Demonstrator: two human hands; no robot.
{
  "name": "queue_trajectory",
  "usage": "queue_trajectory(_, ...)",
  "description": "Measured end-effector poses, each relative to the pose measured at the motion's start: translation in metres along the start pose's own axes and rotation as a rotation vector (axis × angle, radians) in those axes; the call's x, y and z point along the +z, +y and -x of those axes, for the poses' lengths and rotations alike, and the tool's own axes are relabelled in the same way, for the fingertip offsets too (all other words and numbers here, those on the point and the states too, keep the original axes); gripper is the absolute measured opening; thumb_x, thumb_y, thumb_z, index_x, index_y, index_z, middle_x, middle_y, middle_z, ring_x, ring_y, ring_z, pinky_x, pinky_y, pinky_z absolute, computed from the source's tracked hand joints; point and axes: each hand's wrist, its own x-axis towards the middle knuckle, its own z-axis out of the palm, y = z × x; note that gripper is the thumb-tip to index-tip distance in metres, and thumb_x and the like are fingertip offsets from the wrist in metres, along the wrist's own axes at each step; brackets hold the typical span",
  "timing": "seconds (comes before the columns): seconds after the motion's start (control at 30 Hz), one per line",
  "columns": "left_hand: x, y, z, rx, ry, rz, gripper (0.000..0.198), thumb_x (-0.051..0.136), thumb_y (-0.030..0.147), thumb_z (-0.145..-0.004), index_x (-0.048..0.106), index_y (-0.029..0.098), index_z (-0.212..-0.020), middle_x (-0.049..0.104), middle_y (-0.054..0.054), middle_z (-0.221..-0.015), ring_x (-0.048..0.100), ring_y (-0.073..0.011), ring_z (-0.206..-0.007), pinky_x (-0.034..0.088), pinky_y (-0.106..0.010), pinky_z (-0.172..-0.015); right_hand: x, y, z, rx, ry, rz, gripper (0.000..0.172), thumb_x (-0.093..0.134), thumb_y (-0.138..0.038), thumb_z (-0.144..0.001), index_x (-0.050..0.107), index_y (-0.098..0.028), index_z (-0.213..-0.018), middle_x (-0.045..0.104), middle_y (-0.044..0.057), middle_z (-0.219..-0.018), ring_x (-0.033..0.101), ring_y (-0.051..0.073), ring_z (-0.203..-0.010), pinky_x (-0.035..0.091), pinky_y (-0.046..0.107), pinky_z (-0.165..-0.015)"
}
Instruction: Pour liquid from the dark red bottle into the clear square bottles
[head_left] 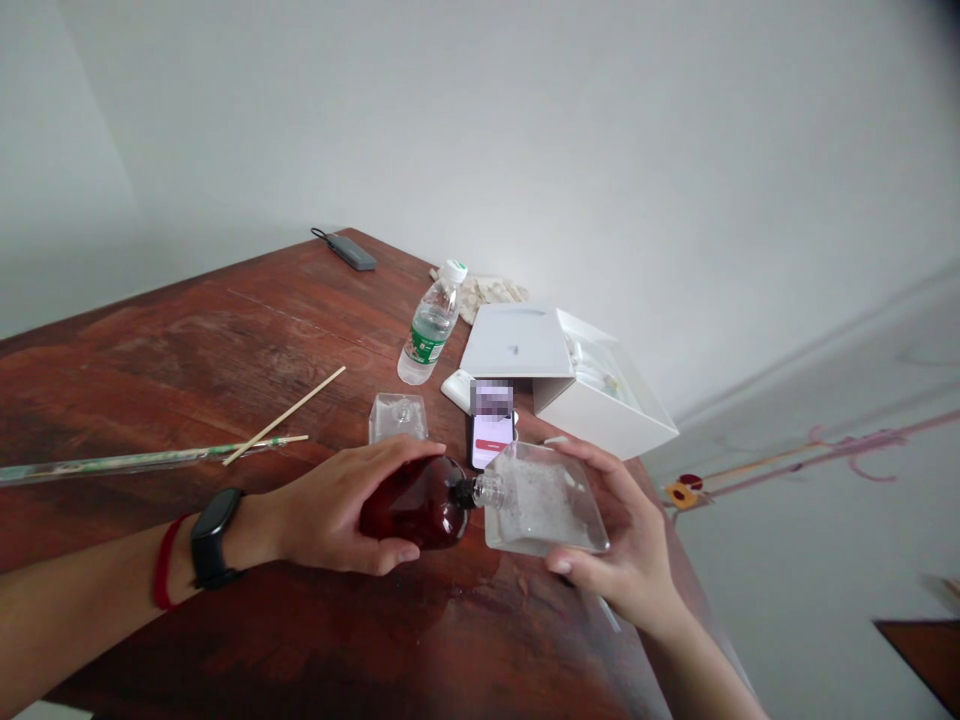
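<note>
Held on its side above the wooden table, a dark red bottle [416, 503] is wrapped by my left hand [337, 507], its black neck pointing right. A clear square bottle [544, 503] lies in the grip of my right hand [619, 530], with thumb and fingers on its right end. The two necks meet between my hands and look to be touching. Small droplets or specks show on the clear bottle's wall. Just behind my left hand, a second clear square container [397, 416] stands on the table.
A water bottle [429, 335], a lit phone [493, 440] and a white box [615, 390] stand or lie beyond my hands. A wooden stick [285, 415] crosses a wrapped one [150, 461] at left. A grey device [352, 252] rests near the far edge of the table [172, 345].
</note>
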Motion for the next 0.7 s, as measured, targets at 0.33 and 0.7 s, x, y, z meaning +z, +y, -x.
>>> queue_trajectory(0.33,-0.0007,0.0011,0.0014,-0.006,-0.002,-0.010,0.080,0.082,0.043,-0.089,0.043,0.027,-0.157,0.070,-0.011,-0.141,0.075,-0.0341,-0.115,0.061,-0.043,-0.101,-0.0016,-0.0015,-0.0019,-0.042,-0.013,0.015,0.078,0.098,-0.063,-0.072,0.069,-0.032,-0.138,0.081,0.008,-0.126,0.082,0.033,-0.109,0.070,0.042,-0.086)
queue_trajectory(0.7,-0.0007,-0.0010,0.0009,0.008,-0.002,-0.008,0.081,0.082,0.044,-0.090,0.042,0.028,-0.157,0.069,-0.010,-0.142,0.074,-0.0329,-0.117,0.059,-0.042,-0.103,-0.0013,0.0010,-0.0013,-0.047,-0.011,0.034,0.079,0.096,-0.068,-0.073,0.069,-0.032,-0.138,0.080,0.008,-0.126,0.081,0.031,-0.108,0.068,0.040,-0.087)
